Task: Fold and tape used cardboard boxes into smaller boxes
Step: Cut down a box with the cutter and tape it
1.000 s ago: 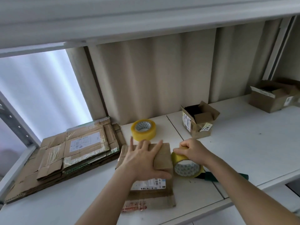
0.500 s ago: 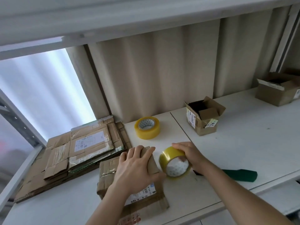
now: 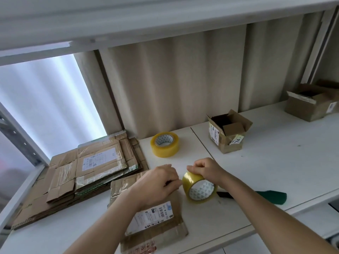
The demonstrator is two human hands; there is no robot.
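The folded cardboard box [image 3: 146, 213] lies flat on the table [image 3: 275, 162]; the left hand [image 3: 157, 184] has lifted off it to pinch the tape end, while right hand [image 3: 205, 169] fingers grip the tape roll [image 3: 200, 189] beside it: taping seems imminent.

Two rolls of yellowish tape are on the desk [image 3: 275, 162]: one roll [image 3: 164, 144] near the back edge, the other roll [image 3: 200, 187] nearer the front edge. Two open boxes stand upright: a small box [image 3: 227, 133] mid-desk and a larger box [image 3: 310, 102] at the back right corner. One flattened box [image 3: 152, 217] lies at the front edge. One stack of flattened cardboard [image 3: 82, 171] fills the left end; its sheets cannot be counted. One green-handled tool [image 3: 269, 197] lies near the front edge.
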